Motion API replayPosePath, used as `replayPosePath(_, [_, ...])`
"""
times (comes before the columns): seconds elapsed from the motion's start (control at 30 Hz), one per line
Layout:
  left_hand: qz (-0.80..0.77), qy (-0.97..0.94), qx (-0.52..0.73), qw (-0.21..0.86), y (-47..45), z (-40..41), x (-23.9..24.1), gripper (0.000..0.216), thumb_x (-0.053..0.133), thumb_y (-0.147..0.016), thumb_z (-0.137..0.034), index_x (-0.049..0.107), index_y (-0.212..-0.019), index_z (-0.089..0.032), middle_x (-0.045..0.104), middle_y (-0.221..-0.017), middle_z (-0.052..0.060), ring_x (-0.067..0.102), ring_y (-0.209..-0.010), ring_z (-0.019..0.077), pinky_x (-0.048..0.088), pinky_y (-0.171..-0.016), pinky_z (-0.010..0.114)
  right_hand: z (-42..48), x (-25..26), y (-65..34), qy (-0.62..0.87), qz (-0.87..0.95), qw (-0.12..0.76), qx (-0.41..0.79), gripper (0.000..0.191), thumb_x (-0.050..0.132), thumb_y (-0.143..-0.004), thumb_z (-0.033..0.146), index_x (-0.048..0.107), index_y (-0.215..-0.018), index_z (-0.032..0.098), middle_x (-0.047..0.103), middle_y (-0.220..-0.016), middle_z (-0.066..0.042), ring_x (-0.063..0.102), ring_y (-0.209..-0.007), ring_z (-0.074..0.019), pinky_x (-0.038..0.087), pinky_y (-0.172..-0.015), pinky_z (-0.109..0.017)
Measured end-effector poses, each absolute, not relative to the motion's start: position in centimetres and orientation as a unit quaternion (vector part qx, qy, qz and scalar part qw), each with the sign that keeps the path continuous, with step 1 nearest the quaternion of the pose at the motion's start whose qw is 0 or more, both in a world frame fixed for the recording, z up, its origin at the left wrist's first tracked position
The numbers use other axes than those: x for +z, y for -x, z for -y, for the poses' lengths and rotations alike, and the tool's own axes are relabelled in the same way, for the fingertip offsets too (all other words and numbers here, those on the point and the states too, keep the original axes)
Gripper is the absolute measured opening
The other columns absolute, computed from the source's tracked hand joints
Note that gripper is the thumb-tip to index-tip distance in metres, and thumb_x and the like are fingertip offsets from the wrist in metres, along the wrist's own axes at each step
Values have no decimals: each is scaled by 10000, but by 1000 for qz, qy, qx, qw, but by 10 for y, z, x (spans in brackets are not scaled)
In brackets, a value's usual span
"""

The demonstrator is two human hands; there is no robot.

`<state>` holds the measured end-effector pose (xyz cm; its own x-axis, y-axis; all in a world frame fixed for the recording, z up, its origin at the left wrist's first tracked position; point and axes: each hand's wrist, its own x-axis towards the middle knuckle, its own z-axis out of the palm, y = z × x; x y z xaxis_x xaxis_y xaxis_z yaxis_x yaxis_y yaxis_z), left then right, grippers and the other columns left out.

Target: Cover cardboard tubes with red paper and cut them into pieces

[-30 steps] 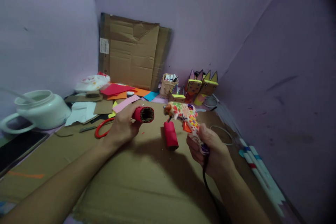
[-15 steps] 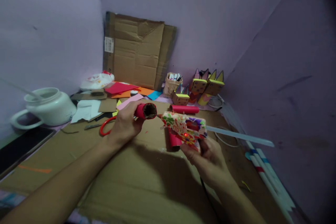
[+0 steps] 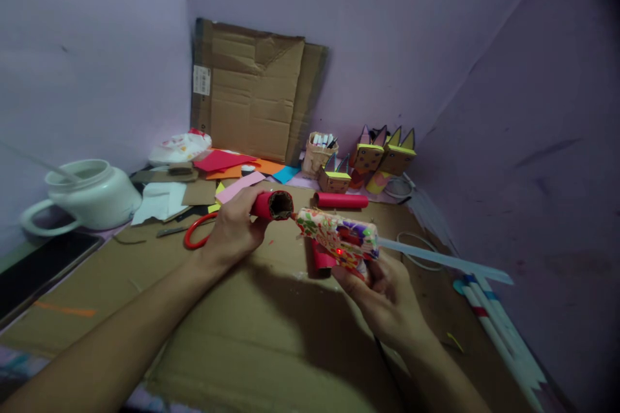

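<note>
Wrapped around a short red cardboard tube [image 3: 261, 205], my left hand [image 3: 236, 226] holds it up with its open end turned to the right. My right hand [image 3: 380, 290] grips a flower-patterned glue gun [image 3: 334, 239] by its handle, and a red light glows on its side. The gun's nozzle is at the right rim of the tube's opening. From the gun's back sticks out a long pale glue stick [image 3: 445, 259]. Below and behind the gun lies a second red tube [image 3: 321, 258], partly hidden; a third red tube [image 3: 341, 201] lies farther back.
Red-handled scissors [image 3: 196, 232] lie beside my left wrist. A white pot [image 3: 94, 197] and a black phone-like slab [image 3: 48, 277] are at left. Cardboard animal figures [image 3: 385, 158] and a marker cup [image 3: 317, 158] stand at the back. White sticks [image 3: 504, 322] line the right edge.
The tube in my left hand has shifted slightly right. The glue gun has tilted a little, its back end and glue stick lower, with the nozzle still at the tube's rim.
</note>
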<state>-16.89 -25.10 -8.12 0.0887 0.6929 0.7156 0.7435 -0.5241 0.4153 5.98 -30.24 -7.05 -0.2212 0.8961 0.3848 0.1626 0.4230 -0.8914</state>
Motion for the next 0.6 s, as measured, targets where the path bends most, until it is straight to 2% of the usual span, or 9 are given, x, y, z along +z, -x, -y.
replayPosePath(0.23, [496, 736, -459, 42, 170, 252, -80, 238, 592, -778, -116, 602, -1015, -142, 675, -979, 79, 621, -888, 211, 493, -799, 327, 304, -73, -59, 377, 661, 524, 383, 123, 641, -751, 167, 710, -853, 173, 694, -703, -13, 598, -596, -125, 491, -544, -183])
replayPosePath(0.6, [491, 749, -443, 48, 170, 251, -82, 255, 598, -767, -110, 594, -1020, -143, 666, -955, 77, 614, -890, 211, 481, -777, 313, 303, -76, -60, 399, 643, 518, 399, 112, 648, -745, 197, 704, -837, 166, 682, -701, -19, 564, -592, -126, 486, -529, -191])
